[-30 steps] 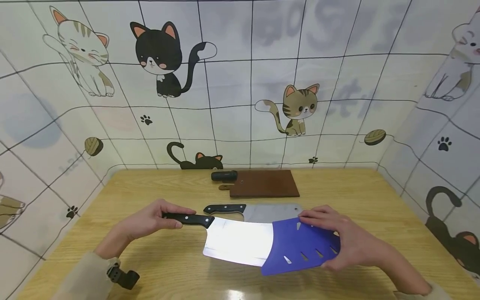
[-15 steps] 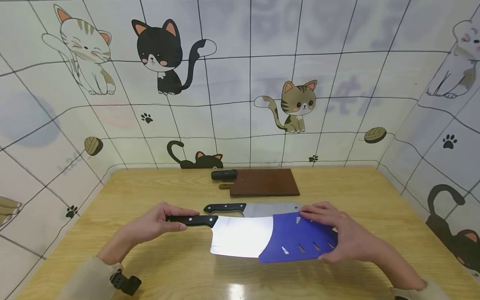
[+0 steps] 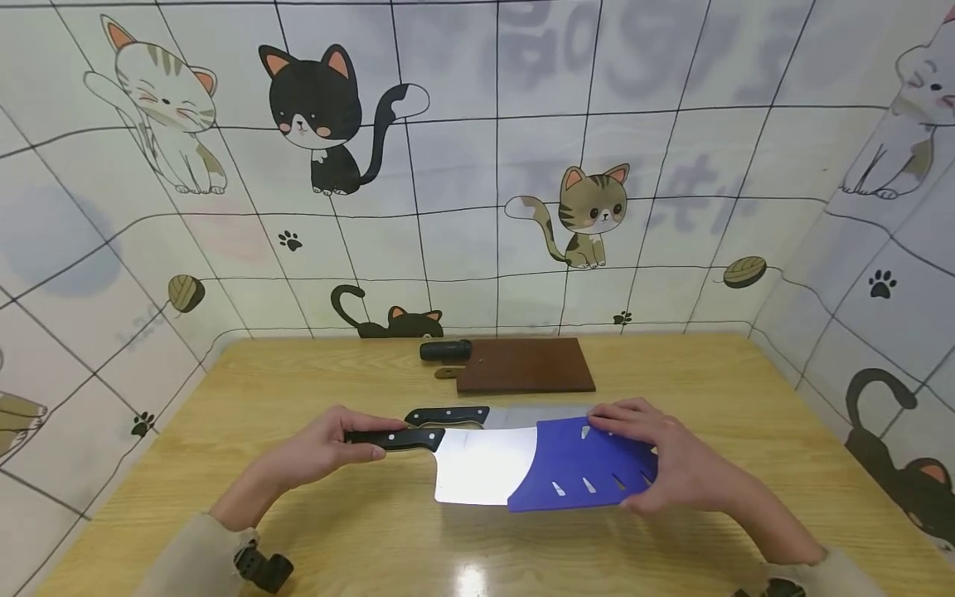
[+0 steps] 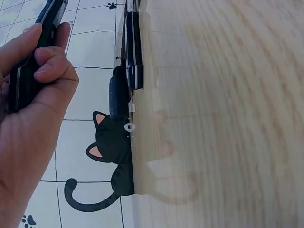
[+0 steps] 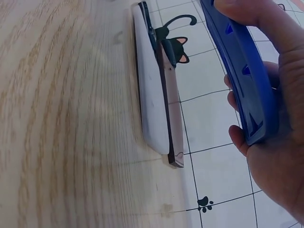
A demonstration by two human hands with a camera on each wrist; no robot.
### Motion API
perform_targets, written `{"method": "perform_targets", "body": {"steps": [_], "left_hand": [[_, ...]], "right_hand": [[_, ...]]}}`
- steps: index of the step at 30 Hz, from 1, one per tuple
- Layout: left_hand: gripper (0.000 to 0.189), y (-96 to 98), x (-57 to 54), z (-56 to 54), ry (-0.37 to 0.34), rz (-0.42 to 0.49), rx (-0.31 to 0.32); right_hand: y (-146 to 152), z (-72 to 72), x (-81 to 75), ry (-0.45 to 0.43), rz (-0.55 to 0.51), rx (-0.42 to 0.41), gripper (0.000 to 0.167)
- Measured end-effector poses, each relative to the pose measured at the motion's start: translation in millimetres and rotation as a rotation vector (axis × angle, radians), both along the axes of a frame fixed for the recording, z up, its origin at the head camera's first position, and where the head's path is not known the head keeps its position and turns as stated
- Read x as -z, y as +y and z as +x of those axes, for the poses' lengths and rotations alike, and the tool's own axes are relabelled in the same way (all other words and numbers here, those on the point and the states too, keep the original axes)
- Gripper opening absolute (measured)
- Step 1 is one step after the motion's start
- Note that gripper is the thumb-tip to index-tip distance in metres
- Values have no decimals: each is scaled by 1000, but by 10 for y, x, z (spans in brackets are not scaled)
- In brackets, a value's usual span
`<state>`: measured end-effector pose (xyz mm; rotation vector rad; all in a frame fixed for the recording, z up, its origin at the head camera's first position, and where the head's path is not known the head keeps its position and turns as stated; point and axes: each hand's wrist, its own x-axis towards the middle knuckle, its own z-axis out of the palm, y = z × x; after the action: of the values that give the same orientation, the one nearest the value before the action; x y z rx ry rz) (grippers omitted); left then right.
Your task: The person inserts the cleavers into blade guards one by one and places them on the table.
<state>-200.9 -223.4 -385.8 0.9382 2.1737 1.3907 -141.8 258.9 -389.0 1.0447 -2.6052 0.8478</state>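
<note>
A cleaver (image 3: 485, 464) with a black riveted handle is held above the table, its blade partly inside a blue slotted blade cover (image 3: 578, 468). My left hand (image 3: 321, 452) grips the handle; in the left wrist view the fingers curl round the black handle (image 4: 28, 76). The right hand (image 3: 682, 460) holds the cover by its far end, thumb on the lower edge and fingers over the top, and the right wrist view shows the blue cover (image 5: 244, 76) in its grasp. Behind them a second cleaver (image 3: 448, 415) lies flat, its blade partly hidden by the cover.
At the back of the wooden table (image 3: 298, 531) lies a brown cutting board (image 3: 525, 365). A black cylindrical object (image 3: 445, 351) sits at its left end. A cat-patterned cloth (image 3: 462, 166) rises behind and at both sides.
The blade has gone deeper into the blue cover, with less steel showing. My left hand moved right with the handle; the right hand shifted slightly left and the cover tilted up.
</note>
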Motion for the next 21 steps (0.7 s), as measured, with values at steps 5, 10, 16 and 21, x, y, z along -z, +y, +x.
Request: {"method": "perform_targets", "body": {"steps": [5, 10, 16, 21], "left_hand": [[40, -2, 32, 11, -8, -1, -17], [41, -4, 40, 6, 1, 0, -23], [40, 33, 44, 13, 0, 0, -26], [39, 146, 54, 26, -1, 29, -13]], "right_hand": [[-5, -19, 29, 0, 5, -1, 91], [-3, -14, 37, -2, 13, 7, 91], [-38, 10, 19, -11, 33, 41, 91], [-128, 22, 13, -68, 31, 87, 89]]}}
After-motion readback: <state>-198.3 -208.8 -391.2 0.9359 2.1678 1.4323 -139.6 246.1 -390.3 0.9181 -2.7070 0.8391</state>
